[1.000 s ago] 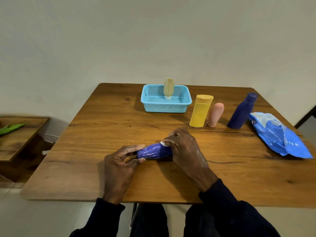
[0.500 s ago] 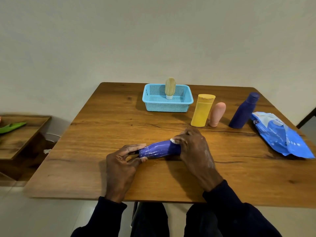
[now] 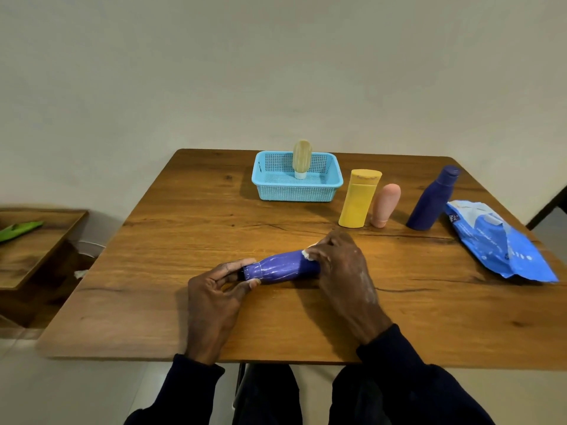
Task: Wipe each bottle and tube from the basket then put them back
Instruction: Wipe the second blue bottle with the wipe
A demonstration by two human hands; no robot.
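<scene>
Both hands hold a purple tube (image 3: 282,266) sideways near the middle of the tabletop's (image 3: 184,240) near edge.

The left hand (image 3: 214,289) pinches the tube's narrow dark cap end between thumb and fingertips. The right hand (image 3: 343,271) curls its fingers over the wider end, pressing a bit of white wipe (image 3: 306,255) against it. By the far edge stands a light blue basket (image 3: 294,193) with a beige tube (image 3: 302,154) upright inside. To its right a yellow bottle (image 3: 359,200), a pink tube (image 3: 386,204) and a dark blue bottle (image 3: 432,200) stand in a row. A blue wipes pack (image 3: 497,240) lies by the right edge.
</scene>
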